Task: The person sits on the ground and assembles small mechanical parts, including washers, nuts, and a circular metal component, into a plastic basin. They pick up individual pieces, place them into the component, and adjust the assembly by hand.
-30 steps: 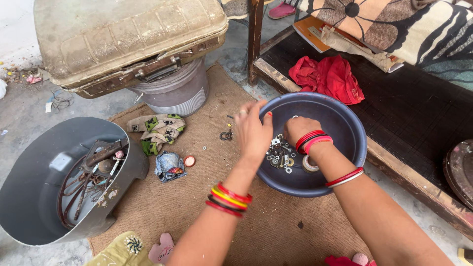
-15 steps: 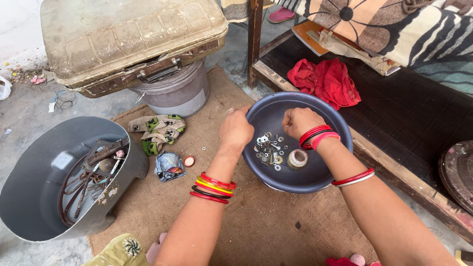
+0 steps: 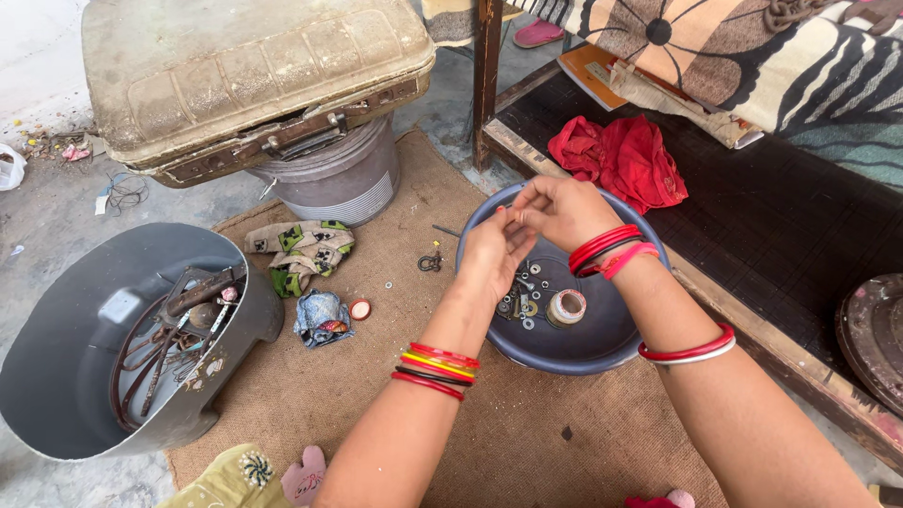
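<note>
Both hands meet just above the round dark-blue plastic basin (image 3: 602, 353), which sits on the brown woven jute mat (image 3: 376, 395). The left hand (image 3: 497, 256) is raised over the basin's near-left part with its fingers held together and pointing up, their tips pressed against the fingertips of the right hand (image 3: 562, 209). The right hand hangs over the basin's far rim, fingers curled inward and pinched toward the left fingertips; something very small may be nipped between them, but it is too small to make out. Inside the basin, below the hands, lie scattered small metal washers and nuts (image 3: 527, 299) and, just right of them, a roll of pale tape (image 3: 566, 307). Left of the basin on the mat are a small dark metal fitting (image 3: 430, 262), a little round red-and-white cap (image 3: 359, 309), a crumpled blue printed cloth (image 3: 320, 316) and a folded beige patterned cloth (image 3: 301, 250). Farther left stands a large grey metal housing (image 3: 85, 376) (open-topped, with rusty tools inside it). Beyond the basin, a battered cream suitcase (image 3: 254, 80) rests on a grey ribbed bucket (image 3: 339, 183), and a crumpled red cloth (image 3: 621, 160) lies just beyond the far rim.
</note>
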